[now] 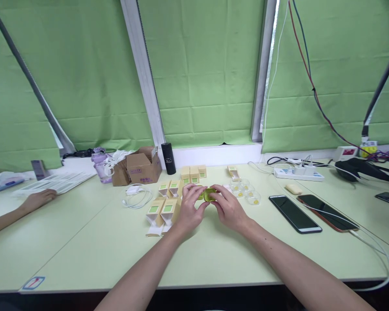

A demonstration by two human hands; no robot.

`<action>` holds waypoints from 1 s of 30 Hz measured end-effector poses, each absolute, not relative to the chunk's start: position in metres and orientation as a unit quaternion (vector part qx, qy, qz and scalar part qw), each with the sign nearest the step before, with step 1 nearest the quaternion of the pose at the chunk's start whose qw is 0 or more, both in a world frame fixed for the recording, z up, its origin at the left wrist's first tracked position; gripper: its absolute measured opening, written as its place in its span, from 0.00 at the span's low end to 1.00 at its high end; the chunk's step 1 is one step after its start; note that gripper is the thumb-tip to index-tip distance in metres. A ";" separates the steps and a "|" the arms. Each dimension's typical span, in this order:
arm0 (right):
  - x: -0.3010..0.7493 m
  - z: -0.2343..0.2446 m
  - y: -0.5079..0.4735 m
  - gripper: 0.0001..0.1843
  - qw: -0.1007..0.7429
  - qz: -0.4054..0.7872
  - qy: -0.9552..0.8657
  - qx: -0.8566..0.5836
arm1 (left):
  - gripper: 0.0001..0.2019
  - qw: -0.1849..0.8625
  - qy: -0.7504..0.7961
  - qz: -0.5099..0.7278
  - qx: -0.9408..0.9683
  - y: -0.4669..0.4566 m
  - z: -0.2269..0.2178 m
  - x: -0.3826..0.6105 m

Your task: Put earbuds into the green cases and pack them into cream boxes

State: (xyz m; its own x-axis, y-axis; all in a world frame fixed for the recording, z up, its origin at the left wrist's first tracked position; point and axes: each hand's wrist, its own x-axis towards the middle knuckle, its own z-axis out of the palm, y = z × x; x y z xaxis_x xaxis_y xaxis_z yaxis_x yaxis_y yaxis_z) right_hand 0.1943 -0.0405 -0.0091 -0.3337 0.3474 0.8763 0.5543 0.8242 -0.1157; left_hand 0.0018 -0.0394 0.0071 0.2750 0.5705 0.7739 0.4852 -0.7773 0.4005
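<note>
Green and glossy, a small rounded piece (209,194) is being held just above the pale table (94,242), at the middle of it and well back from the near edge. It is mostly being covered by fingers, so only its top face is being shown; a second green part seems to be lying against its left side, but whether the two are joined cannot be told. The piece is being pinched from the left by the left hand (189,208), fingers curled over and thumb tucked beneath. It is being clamped from the right by the right hand (228,208), its fingertips being brought against those of the left. Both forearms are being extended forward from the near edge, converging on the piece, wrists being kept low. Beige cartons with green labels (164,211) are being left open-ended just beside the left hand, and clear cups with yellow contents (246,193) are being kept near the right hand. Two dark phones (294,214) are lying further right. Another person's hand (37,199) is being rested on the table at far left, well apart.
</note>
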 end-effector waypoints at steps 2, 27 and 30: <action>0.194 -0.009 -0.041 0.17 0.507 -0.099 -0.811 -0.276 | 0.21 0.042 0.331 0.503 0.797 -0.039 0.006 0.002; 0.193 -0.012 -0.039 0.12 0.538 0.213 -0.712 -0.398 | 0.22 0.003 0.320 0.490 0.811 -0.040 0.005 0.003; 0.192 -0.011 -0.041 0.15 0.533 0.239 -0.700 -0.411 | 0.23 -0.018 0.322 0.483 0.815 -0.040 0.003 0.004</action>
State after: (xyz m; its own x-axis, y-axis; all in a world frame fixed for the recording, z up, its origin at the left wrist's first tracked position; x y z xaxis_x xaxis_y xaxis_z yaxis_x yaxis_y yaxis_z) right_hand 0.1924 -0.0410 -0.0113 -0.0932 0.8298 0.5502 0.3209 0.5481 -0.7724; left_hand 0.0041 -0.0399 0.0027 0.3275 0.5060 0.7979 0.5417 -0.7925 0.2803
